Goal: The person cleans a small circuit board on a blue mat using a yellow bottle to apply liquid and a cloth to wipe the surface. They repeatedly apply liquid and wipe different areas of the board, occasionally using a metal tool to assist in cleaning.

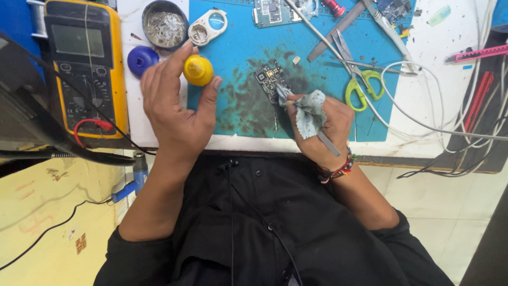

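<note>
My left hand point(177, 103) holds a small round yellow container point(198, 70) between thumb and fingers, above the left edge of the blue work mat point(238, 37). My right hand point(317, 127) grips a pale grey cloth point(308, 112) wrapped over metal tweezers point(328, 144), whose handle end sticks out below the fist. The cloth's tip presses on a small dark circuit board point(269, 79) lying on a stained patch of the mat.
A yellow multimeter point(84, 63) with a red lead lies at left. Near it are a blue cap point(141, 59), a round tin of solder scraps point(165, 25) and a white loupe point(208, 26). Green-handled scissors point(360, 85), white cables point(423, 122), another board point(272, 11) and tools crowd the right.
</note>
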